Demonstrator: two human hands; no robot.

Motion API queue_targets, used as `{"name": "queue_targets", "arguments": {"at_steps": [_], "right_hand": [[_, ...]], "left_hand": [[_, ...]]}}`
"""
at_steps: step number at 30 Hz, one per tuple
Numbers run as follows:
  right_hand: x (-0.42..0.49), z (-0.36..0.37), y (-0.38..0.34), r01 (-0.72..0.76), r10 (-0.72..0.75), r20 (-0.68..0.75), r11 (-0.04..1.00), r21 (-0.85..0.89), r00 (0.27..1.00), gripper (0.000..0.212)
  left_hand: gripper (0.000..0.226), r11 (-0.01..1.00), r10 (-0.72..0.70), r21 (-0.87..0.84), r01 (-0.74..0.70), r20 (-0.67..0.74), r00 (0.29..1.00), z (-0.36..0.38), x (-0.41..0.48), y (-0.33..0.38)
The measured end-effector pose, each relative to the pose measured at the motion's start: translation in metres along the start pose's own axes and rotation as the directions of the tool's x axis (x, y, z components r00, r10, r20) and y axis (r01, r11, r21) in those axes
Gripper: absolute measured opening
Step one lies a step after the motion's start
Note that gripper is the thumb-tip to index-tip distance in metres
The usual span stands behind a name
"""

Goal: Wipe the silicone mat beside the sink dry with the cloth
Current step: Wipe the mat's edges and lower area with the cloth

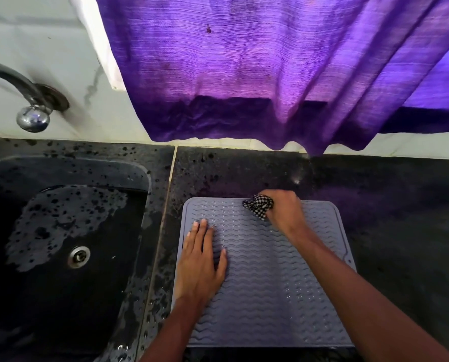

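Forearms nearest cam, both coming in from bottom edge & angling up over the mat (265, 283).

Far left: tap (28, 100) on the wall, spout end over the sink (61, 296). Sink is dark, wet patch on its floor, drain (79, 256) near mid.

Next, the mat: grey, wavy ribs, flat on the counter (388, 218) just right of the sink rim, water beads on its lower right part.

Left hand (201, 259) lies open, palm down, fingers straight & pointing away, flat on mat's left half.

Right hand (283, 211) reaches further, at mat's far edge, wrist bent, fist closed round a bunched checked cloth (258, 206); cloth sticks out left of the knuckles & touches the mat.

Above, purple curtain (270, 74) hangs to the counter's back edge.
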State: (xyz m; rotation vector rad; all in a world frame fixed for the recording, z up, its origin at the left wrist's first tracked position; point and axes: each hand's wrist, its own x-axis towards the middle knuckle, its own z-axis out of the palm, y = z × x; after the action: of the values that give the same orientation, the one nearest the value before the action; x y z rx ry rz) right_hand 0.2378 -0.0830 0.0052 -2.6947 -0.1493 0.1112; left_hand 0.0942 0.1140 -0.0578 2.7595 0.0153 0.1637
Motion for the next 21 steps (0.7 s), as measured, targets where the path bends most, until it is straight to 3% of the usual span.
{"name": "queue_targets", "arguments": {"at_steps": [6, 13, 18, 21], "right_hand": [[-0.011, 0.022, -0.037, 0.127, -0.127, 0.000, 0.990, -0.068, 0.992, 0.036], [-0.002, 0.012, -0.048, 0.038, -0.038, 0.073, 0.999, -0.006, 0.997, 0.037], [-0.002, 0.031, -0.092, 0.091, -0.097, 0.104, 0.994, 0.062, 0.990, 0.032], [-0.006, 0.040, -0.106, 0.161, -0.155, 0.097, 0.985, -0.058, 0.983, 0.032]], "left_hand": [[0.063, 1.000, 0.009, -0.004, -0.009, -0.006, 1.000, 0.001, 0.001, -0.001], [0.063, 0.993, 0.056, -0.099, -0.065, -0.086, 0.995, 0.006, 0.000, -0.010], [0.056, 0.988, 0.063, -0.130, -0.080, -0.128, 0.990, 0.003, -0.004, -0.009], [0.049, 0.985, 0.133, -0.094, -0.148, -0.146, 0.980, 0.002, -0.006, -0.017]]}}
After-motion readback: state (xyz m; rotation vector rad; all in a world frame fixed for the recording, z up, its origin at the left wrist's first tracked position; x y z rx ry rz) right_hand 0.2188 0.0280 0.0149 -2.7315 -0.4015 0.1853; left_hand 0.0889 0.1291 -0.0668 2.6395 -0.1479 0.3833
